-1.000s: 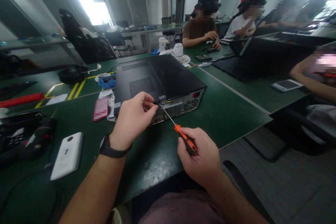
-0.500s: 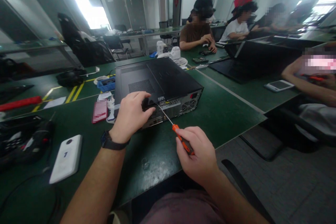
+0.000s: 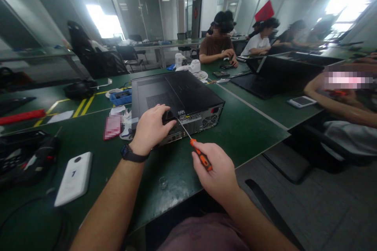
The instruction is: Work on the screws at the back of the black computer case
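A black desktop computer case [image 3: 194,88] lies on its side on the green table, its back panel with a fan grille facing me. My right hand [image 3: 216,166] is wrapped round the orange and black handle of a screwdriver [image 3: 202,156]. The screwdriver's shaft slants up and left, and its tip is at the upper rear edge of the case. My left hand [image 3: 153,127], with a dark watch on the wrist, rests on the near left corner of the case. Its thumb and fingers are apart, near the screwdriver's tip.
A white power bank-like block [image 3: 73,178] marked 7 lies at left, near a dark bundle of gear [image 3: 26,160]. Beside the case are a red-edged packet [image 3: 112,127] and a blue tray [image 3: 121,98]. Co-workers sit across and at right, near a phone [image 3: 302,102].
The view has tilted up slightly and turned a little right. The screwdriver's tip stays at the case's rear edge; my left hand remains on the corner.
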Motion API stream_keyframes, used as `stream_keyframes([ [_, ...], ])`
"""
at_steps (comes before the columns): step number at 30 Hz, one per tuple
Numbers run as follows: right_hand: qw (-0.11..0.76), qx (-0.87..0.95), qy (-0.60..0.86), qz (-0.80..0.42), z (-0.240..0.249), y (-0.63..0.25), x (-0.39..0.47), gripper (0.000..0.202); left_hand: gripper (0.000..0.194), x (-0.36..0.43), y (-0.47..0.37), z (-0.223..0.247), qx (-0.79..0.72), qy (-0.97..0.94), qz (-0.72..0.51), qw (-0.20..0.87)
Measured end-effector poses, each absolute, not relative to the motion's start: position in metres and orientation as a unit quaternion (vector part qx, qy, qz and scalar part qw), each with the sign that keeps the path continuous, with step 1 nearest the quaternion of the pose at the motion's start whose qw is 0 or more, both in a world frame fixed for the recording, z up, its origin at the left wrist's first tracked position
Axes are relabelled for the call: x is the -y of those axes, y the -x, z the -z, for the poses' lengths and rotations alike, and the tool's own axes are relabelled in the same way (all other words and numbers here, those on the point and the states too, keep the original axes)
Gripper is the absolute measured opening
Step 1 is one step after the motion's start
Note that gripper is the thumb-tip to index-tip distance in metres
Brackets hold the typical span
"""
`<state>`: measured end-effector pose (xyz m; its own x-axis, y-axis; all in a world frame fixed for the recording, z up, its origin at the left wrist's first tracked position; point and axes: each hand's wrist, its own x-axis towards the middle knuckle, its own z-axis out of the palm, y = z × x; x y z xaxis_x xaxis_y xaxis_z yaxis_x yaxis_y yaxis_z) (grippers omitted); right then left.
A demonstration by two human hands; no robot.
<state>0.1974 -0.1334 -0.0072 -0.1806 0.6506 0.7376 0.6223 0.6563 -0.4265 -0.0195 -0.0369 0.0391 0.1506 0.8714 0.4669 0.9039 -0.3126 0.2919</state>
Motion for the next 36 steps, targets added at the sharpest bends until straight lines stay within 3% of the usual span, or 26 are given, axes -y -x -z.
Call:
stream_keyframes([
  [11,0.523,0.704,0.481,-0.004,0.0141,-0.1927,0.1345,0.011,0.04,0.0399,0.0129,-0.0389,0.621,0.744,0.236,0.074],
  [20,0.539,0.692,0.479,0.047,0.0147,-0.1938,0.1301,0.014,0.039,0.0383,0.0131,-0.036,0.617,0.745,0.24,0.084],
  [36,0.531,0.687,0.496,0.02,0.0142,-0.191,0.1361,0.013,0.041,0.039,0.0145,-0.0348,0.615,0.745,0.246,0.083],
])
